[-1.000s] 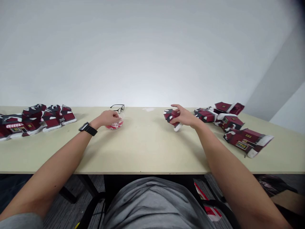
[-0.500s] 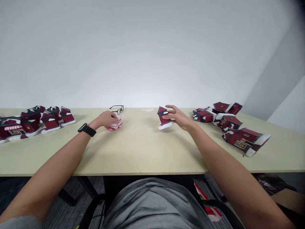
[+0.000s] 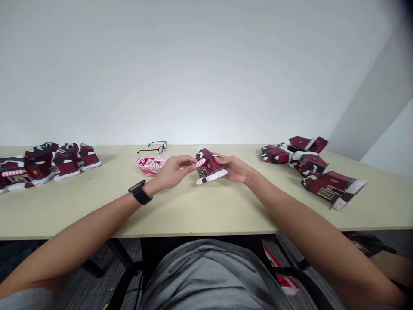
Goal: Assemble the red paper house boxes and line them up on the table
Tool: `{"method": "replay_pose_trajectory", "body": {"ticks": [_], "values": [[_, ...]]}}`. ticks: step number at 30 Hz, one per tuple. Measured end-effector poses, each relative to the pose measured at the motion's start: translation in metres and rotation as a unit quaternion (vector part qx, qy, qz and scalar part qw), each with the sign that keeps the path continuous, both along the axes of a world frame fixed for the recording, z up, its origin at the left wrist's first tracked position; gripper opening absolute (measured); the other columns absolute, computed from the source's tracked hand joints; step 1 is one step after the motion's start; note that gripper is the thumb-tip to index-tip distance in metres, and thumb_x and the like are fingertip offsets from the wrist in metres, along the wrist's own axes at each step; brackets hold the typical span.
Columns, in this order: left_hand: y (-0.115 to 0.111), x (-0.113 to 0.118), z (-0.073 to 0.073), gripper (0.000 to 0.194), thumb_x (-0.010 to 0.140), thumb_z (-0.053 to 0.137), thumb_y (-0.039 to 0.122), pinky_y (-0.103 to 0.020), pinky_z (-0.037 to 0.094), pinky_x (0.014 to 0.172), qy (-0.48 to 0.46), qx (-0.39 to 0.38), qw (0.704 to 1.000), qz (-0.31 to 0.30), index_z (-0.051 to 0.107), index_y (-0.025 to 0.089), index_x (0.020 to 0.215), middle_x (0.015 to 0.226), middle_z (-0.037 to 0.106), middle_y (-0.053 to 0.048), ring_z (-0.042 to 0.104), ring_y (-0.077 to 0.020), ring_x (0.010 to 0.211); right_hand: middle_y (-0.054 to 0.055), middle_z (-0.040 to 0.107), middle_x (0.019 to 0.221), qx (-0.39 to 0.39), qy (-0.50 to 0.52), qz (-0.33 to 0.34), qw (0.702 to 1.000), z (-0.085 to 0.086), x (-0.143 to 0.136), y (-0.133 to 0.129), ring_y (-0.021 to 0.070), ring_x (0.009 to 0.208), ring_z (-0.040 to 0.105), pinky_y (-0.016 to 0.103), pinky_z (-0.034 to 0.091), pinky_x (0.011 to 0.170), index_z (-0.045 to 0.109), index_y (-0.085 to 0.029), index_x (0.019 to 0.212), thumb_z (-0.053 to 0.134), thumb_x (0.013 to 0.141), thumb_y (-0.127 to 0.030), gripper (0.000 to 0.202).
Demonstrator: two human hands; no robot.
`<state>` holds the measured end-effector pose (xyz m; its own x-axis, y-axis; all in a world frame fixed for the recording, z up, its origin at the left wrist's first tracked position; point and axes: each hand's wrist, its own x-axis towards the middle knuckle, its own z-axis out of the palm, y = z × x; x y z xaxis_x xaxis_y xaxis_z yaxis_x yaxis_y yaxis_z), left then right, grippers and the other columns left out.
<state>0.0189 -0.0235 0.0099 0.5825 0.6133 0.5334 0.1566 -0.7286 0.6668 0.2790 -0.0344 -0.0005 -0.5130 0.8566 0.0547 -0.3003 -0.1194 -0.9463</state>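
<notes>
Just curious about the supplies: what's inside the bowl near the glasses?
The bowl holds red-and-white striped pieces. The left hand hides part of its right side, and whatever lies deeper is covered.

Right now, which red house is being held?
The house gripped by the right hand, a striped piece in the left hand at its front. The other houses, left and right on the table, are untouched.

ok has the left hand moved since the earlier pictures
Yes: judged against the eyeglasses, the left hand has moved rightward, from the container to the held house.
</notes>
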Motion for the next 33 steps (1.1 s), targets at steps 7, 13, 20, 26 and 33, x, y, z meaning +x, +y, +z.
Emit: {"method": "replay_pose_trajectory", "body": {"ticks": [7,13,20,26,33], "values": [[-0.008,0.001,-0.006,0.019,0.1,0.066,0.035,-0.032,0.056,0.079,0.001,0.288,0.951,0.115,0.078,0.025,0.111,0.096,0.077,-0.005,0.069,-0.0171,0.086,0.01,0.076,0.116,-0.006,0.018,0.022,1.0,-0.002,-0.009,-0.004,0.0245,0.101,0.073,0.039,0.06,0.093,0.068,-0.018,0.121,0.069,0.091,-0.038,0.036],[-0.006,-0.002,-0.011,0.034,0.101,0.062,0.02,-0.035,0.054,0.086,0.059,0.463,0.874,0.138,0.068,0.028,0.132,0.11,0.075,-0.008,0.069,-0.0195,0.099,0.011,0.077,0.116,-0.007,0.03,0.026,0.999,-0.001,-0.009,-0.005,0.0272,0.103,0.074,0.045,0.06,0.098,0.069,-0.017,0.119,0.065,0.092,-0.039,0.034],[-0.009,-0.001,-0.012,0.038,0.1,0.061,0.018,-0.037,0.053,0.082,0.097,0.493,0.851,0.15,0.062,0.022,0.138,0.112,0.074,-0.01,0.066,-0.0209,0.095,0.012,0.077,0.116,-0.009,0.025,0.021,0.999,-0.004,-0.011,-0.004,0.0253,0.101,0.074,0.045,0.06,0.098,0.068,-0.016,0.121,0.063,0.095,-0.04,0.035],[-0.012,0.003,-0.005,0.019,0.095,0.06,0.018,-0.032,0.054,0.079,-0.024,0.269,0.947,0.174,0.069,0.019,0.112,0.1,0.073,-0.005,0.066,-0.0174,0.089,0.01,0.075,0.124,0.018,0.05,-0.014,0.998,0.002,-0.017,-0.009,0.0284,0.113,0.071,0.047,0.057,0.104,0.069,-0.019,0.124,0.068,0.089,-0.035,0.039],[0.0,0.004,-0.01,0.018,0.095,0.059,0.033,-0.03,0.055,0.077,-0.053,0.01,0.992,0.117,0.067,0.018,0.1,0.097,0.072,-0.005,0.066,-0.0168,0.086,0.008,0.07,0.137,0.061,0.049,-0.025,0.997,0.012,-0.01,-0.014,0.0302,0.127,0.065,0.047,0.048,0.116,0.069,-0.019,0.129,0.07,0.076,-0.021,0.054]]}}
